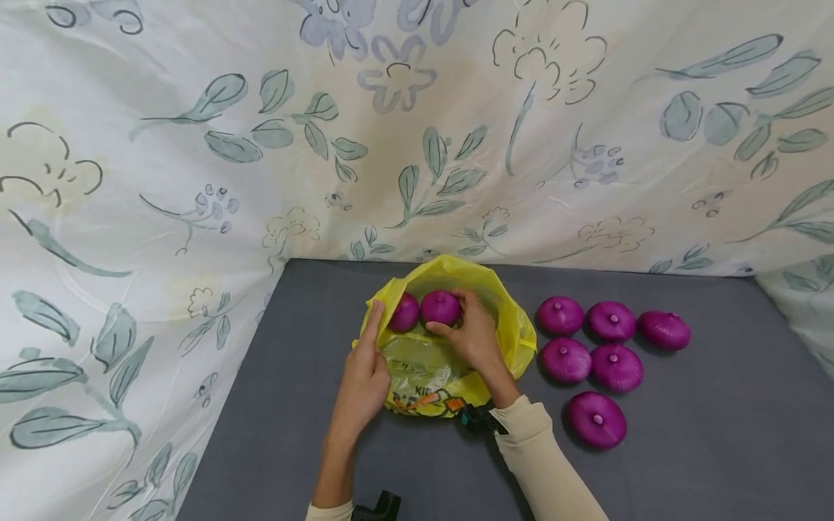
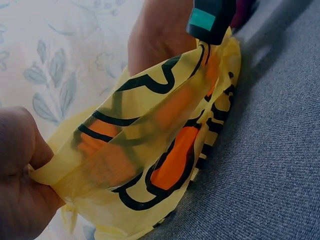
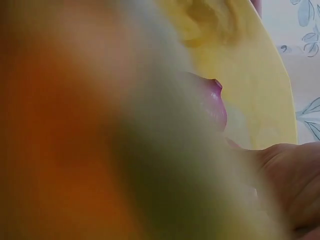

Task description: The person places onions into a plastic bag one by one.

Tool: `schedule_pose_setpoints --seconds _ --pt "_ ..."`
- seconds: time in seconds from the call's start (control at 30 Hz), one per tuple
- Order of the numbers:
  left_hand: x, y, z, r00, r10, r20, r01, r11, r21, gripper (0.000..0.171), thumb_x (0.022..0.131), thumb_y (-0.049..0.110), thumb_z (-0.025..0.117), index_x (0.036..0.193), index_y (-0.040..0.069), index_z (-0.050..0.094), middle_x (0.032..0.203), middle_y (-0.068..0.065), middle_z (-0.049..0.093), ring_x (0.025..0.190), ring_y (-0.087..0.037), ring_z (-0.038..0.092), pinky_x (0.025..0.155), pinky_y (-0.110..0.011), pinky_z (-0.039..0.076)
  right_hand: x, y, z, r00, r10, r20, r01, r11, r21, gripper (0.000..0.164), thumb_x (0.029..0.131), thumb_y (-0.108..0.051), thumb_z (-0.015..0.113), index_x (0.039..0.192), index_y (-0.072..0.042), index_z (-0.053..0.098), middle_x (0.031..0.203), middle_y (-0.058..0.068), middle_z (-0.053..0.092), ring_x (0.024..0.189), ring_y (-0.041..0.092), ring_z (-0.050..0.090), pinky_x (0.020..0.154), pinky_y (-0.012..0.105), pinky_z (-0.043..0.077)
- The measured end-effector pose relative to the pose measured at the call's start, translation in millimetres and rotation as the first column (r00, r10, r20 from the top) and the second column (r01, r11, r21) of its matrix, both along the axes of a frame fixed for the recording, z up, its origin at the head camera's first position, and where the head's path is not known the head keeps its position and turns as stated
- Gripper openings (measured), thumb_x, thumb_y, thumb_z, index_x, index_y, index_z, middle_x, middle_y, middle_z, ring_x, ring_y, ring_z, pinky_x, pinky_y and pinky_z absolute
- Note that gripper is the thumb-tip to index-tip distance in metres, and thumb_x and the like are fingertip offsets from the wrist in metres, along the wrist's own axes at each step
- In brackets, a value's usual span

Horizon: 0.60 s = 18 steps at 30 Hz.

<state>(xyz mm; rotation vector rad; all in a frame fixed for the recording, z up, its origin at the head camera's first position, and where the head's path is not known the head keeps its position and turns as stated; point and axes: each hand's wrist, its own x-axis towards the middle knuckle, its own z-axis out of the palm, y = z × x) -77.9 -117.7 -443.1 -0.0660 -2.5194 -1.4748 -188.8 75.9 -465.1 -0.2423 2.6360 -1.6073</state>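
Note:
A yellow printed plastic bag (image 1: 417, 362) lies on the grey table with its mouth spread. My left hand (image 1: 365, 376) pinches the bag's left rim between thumb and fingers, as the left wrist view shows closely. Inside the mouth, my right hand (image 1: 472, 333) grips a purple onion (image 1: 440, 307) from its right side. Just left of it in the bag sits another onion (image 1: 403, 314), partly covered by the rim. In the right wrist view, blurred bag plastic hides much of the gripped onion (image 3: 214, 102).
Right of the bag, several purple onions stand on the grey table (image 1: 730, 405), the nearest onion (image 1: 596, 420) set apart toward the front. A floral cloth (image 1: 417, 166) hangs behind the table and along its left side.

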Motion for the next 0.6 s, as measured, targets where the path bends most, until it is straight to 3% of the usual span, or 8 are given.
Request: schedule_pose_setpoints --seconds 0.1,0.13,0.2,0.27,0.33,0.5,0.57,0.6 --pt "0.3 -0.1 0.7 1.000 0.000 0.002 0.000 1.000 -0.003 0.081 0.098 -0.013 0.040 0.170 0.021 0.026 0.174 0.005 0.027 0.078 -0.020 0.044 0.073 -0.036 0.041 1.1 -1.3 -1.6 1.000 -0.006 -0.013 0.006 0.999 0.043 0.082 0.087 -0.023 0.090 0.151 0.001 0.046 0.145 0.024 0.062 0.127 0.038 0.064 0.103 0.052 0.053" --pt "0.3 0.0 1.2 1.000 0.000 -0.001 0.000 1.000 -0.003 0.081 0.098 -0.013 0.040 0.170 0.020 0.026 0.174 0.005 0.027 0.085 -0.022 0.051 0.075 -0.037 0.042 1.3 -1.2 -1.5 1.000 -0.007 -0.015 0.008 0.999 0.053 0.083 0.087 -0.024 0.090 0.152 0.001 0.046 0.145 0.024 0.062 0.127 0.038 0.064 0.103 0.052 0.052" --pt "0.1 0.2 2.5 1.000 0.001 -0.009 -0.001 1.000 0.000 0.080 0.098 -0.014 0.040 0.170 0.018 0.026 0.174 0.003 0.027 0.118 -0.024 0.059 0.090 -0.041 0.045 1.5 -0.8 -1.4 1.000 -0.009 -0.016 0.011 0.998 0.069 0.084 0.086 -0.025 0.091 0.152 0.000 0.045 0.146 0.023 0.062 0.127 0.039 0.063 0.103 0.053 0.052" --pt "0.4 0.2 3.7 1.000 0.003 -0.015 -0.003 1.000 0.001 0.080 0.098 -0.014 0.039 0.170 0.017 0.026 0.174 0.001 0.027 0.141 -0.023 0.046 0.099 -0.045 0.041 1.9 0.0 -1.0 1.000 -0.009 -0.017 0.010 0.997 0.074 0.085 0.086 -0.026 0.091 0.153 0.000 0.045 0.146 0.023 0.061 0.128 0.039 0.063 0.103 0.053 0.052" --pt "0.5 0.2 4.6 1.000 0.001 -0.016 -0.001 1.000 0.006 0.080 0.098 -0.014 0.039 0.170 0.018 0.025 0.174 0.000 0.027 0.151 -0.020 0.038 0.103 -0.046 0.040 2.1 1.1 -0.1 1.000 -0.012 -0.020 0.013 0.997 0.076 0.086 0.086 -0.027 0.090 0.154 0.000 0.045 0.146 0.023 0.061 0.128 0.039 0.063 0.103 0.054 0.052" --pt "0.7 -0.1 5.4 1.000 -0.004 -0.010 0.004 1.000 0.017 0.081 0.099 -0.013 0.038 0.170 0.023 0.024 0.175 -0.001 0.025 0.157 -0.021 0.030 0.115 -0.049 0.037 3.5 3.9 3.4 1.000 -0.019 -0.018 0.020 0.996 0.085 0.085 0.088 -0.029 0.089 0.155 -0.001 0.045 0.148 0.022 0.059 0.128 0.039 0.062 0.101 0.054 0.053" --pt "1.4 -0.2 5.1 1.000 -0.001 -0.009 0.001 1.000 0.015 0.080 0.099 -0.013 0.039 0.170 0.022 0.024 0.175 -0.001 0.025 0.157 -0.022 0.030 0.117 -0.050 0.036 4.8 5.0 5.4 1.000 -0.016 -0.011 0.017 0.996 0.089 0.084 0.089 -0.030 0.088 0.155 -0.002 0.044 0.149 0.022 0.059 0.128 0.038 0.062 0.102 0.053 0.053" --pt "1.6 -0.3 4.5 1.000 0.003 -0.008 -0.003 1.000 0.011 0.080 0.099 -0.013 0.039 0.170 0.020 0.024 0.175 -0.001 0.025 0.153 -0.024 0.037 0.114 -0.050 0.039 5.5 5.6 6.7 1.000 -0.014 -0.008 0.015 0.996 0.087 0.084 0.089 -0.030 0.088 0.155 -0.002 0.045 0.149 0.022 0.058 0.129 0.038 0.062 0.102 0.053 0.053"
